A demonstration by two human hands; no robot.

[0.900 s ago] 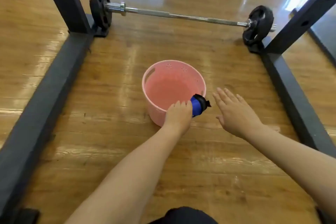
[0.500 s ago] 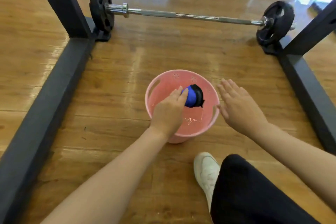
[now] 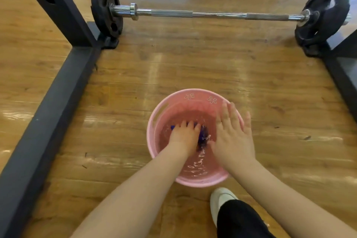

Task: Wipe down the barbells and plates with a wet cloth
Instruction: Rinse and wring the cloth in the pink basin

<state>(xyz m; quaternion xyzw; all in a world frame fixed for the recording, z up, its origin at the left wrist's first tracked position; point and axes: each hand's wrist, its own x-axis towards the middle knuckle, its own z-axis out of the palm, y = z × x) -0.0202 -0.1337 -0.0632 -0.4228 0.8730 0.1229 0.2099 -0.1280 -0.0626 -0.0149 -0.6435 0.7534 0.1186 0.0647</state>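
Lowered into the water since half a second ago, the left hand [image 3: 184,135] is now sunk past the knuckles in the pink bucket [image 3: 154,121], where earlier it was held above the rim; the blue cloth [image 3: 202,134], then seen clear of the surface, is pressed under by curled fingers and is mostly hidden by them and by ripples. The right hand [image 3: 232,137] has been brought in over the bucket's right side, its fingers straight and slightly spread, nothing held; whether its palm touches the water cannot be told. A white shoe [image 3: 220,199] and a black trouser leg [image 3: 241,220] are planted just behind the bucket on the wooden floor [image 3: 193,67].

The barbell [image 3: 212,14] is laid well ahead of both hands, its long axis running left to right across the view, square to the line of reach. It is flanked by a black plate at the left end [image 3: 105,8] and another at the right end [image 3: 324,15], each parked beside a foot of the dark rack frame [image 3: 54,87]. The cloth is judged to be at the soaking step, with wiping not yet begun. Since the cloth is gripped on the left, the bar's left half and left plate are judged the nearer targets, to be reached by a forward lift and swept along the bar's length
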